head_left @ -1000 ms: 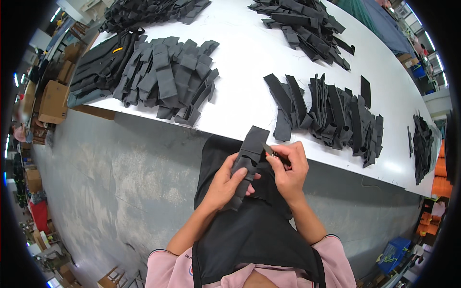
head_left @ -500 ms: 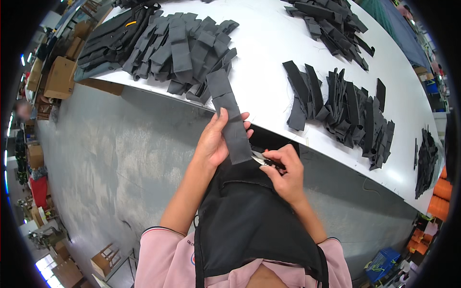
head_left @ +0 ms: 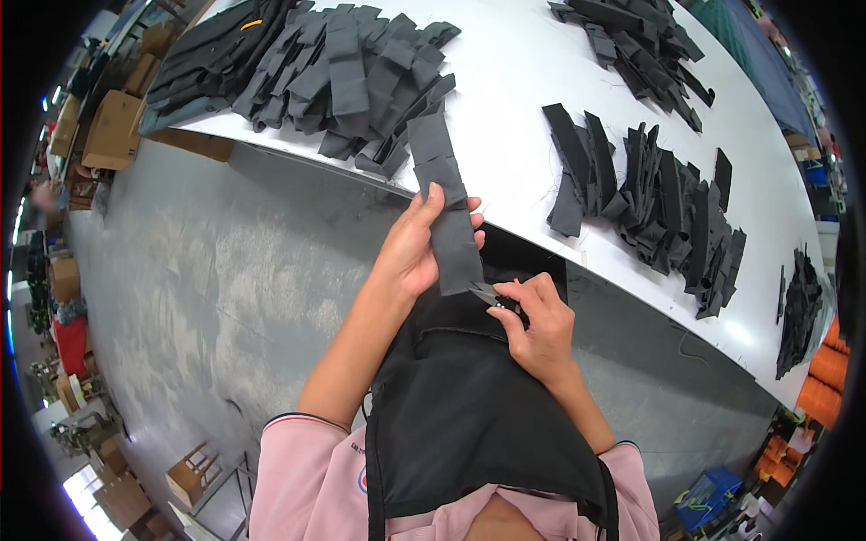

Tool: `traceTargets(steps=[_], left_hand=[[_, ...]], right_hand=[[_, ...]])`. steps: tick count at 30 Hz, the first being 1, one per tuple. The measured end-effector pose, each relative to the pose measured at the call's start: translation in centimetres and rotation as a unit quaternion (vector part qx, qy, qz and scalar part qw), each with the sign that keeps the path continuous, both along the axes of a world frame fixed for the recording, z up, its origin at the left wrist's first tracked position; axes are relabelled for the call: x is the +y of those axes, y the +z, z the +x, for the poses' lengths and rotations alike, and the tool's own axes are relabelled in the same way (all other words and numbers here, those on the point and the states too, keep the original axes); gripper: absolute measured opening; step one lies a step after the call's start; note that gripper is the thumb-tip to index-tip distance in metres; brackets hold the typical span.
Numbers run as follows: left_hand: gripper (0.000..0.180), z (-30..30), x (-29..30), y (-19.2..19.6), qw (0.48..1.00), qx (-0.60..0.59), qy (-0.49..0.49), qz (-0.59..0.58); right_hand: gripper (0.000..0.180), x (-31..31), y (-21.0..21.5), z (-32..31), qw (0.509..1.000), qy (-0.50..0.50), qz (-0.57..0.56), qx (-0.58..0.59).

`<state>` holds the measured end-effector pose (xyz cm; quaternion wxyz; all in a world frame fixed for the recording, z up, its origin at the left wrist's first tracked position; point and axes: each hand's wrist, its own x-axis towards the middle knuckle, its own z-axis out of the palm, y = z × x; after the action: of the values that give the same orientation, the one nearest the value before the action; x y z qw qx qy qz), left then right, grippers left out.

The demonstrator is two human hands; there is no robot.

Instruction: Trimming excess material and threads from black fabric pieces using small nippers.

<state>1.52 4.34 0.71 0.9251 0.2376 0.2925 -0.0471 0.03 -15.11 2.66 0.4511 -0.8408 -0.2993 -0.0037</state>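
My left hand [head_left: 417,242] grips a dark grey fabric strip [head_left: 456,248], thumb on top and fingertips showing past its right edge. The strip has cross creases or seams, and its far end reaches over the table's edge. In my right hand [head_left: 541,326] is a small pair of thread snips [head_left: 487,295], its blades pointing at the near right corner of the strip. The snips' handle is mostly covered by my fingers. Just beyond the strip lies a heap of similar grey strips [head_left: 347,81] on the white table [head_left: 501,135].
More dark strips lie in a row [head_left: 663,203] on the right of the table, with another pile [head_left: 631,50] behind and a bundle [head_left: 798,316] at the far right. Black bags [head_left: 212,68] are stacked far left. Cardboard boxes [head_left: 113,129] stand beyond the grey floor [head_left: 225,298].
Both hands stay close together in nearly the same place. The strip sits slightly farther up and right in view, and the snips' blades now look more open at its corner.
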Motion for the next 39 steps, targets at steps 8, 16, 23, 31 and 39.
traceTargets(steps=[8, 16, 23, 31, 39], left_hand=[[0.032, -0.4, 0.5, -0.3, 1.0, 0.001, -0.002, -0.011], [0.034, -0.4, 0.4, -0.2, 1.0, -0.013, -0.023, -0.014], [0.034, -0.4, 0.6, -0.5, 0.999, -0.017, -0.03, -0.017], [0.033, -0.6, 0.8, -0.4, 0.999, -0.02, -0.043, -0.019], [0.037, -0.5, 0.1, 0.5, 0.996, -0.049, -0.072, 0.004]], right_hand=[[0.022, -0.8, 0.6, -0.5, 0.999, -0.013, 0.004, -0.037], [0.023, -0.2, 1.1, 0.1, 0.999, 0.012, -0.028, -0.018], [0.023, -1.0, 0.9, 0.1, 0.999, 0.018, -0.016, -0.034], [0.023, -0.6, 1.2, 0.6, 0.997, 0.063, -0.045, 0.002], [0.046, 1.9, 1.8, 3.0, 0.96, 0.067, 0.065, 0.264]])
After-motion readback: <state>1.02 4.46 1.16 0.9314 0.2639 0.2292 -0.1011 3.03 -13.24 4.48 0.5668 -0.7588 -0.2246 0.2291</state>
